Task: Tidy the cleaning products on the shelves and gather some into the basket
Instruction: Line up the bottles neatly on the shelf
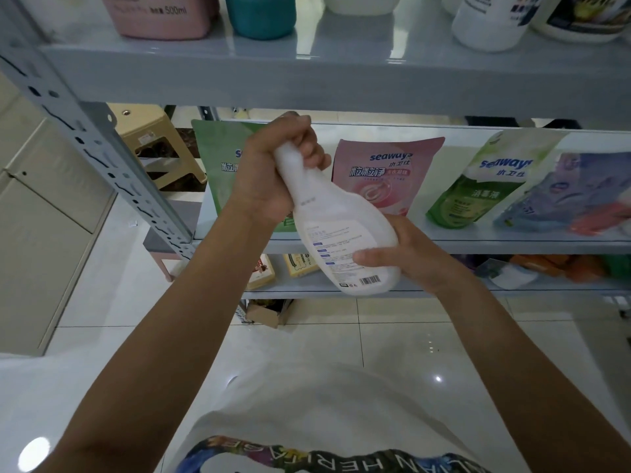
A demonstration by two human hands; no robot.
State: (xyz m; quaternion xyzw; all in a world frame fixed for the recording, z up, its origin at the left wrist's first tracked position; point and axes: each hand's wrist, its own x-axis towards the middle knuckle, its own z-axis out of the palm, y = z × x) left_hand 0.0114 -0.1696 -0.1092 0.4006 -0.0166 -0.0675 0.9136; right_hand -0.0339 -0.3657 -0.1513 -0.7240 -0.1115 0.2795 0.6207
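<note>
A white plastic bottle (pixel 336 230) with a printed back label and barcode is held tilted in front of the grey metal shelving (pixel 307 80). My left hand (pixel 273 165) grips its narrow neck and top, hiding the cap. My right hand (pixel 406 254) holds the wide lower body from the right side, thumb lying across the label. On the middle shelf behind stand refill pouches: a green one (pixel 211 165) partly hidden by my left arm, a pink one (pixel 386 172), a green-and-white one (pixel 478 186) and a purple-blue one (pixel 573 196). No basket is in view.
The top shelf carries a pink container (pixel 160 15), a teal container (pixel 259 15) and white bottles (pixel 491 18). The lower shelf holds small yellow boxes (pixel 300 264) and orange packs (pixel 553 264). A beige stool (pixel 157 151), a cardboard box (pixel 266 312) and a cabinet (pixel 41 216) stand on the tiled floor.
</note>
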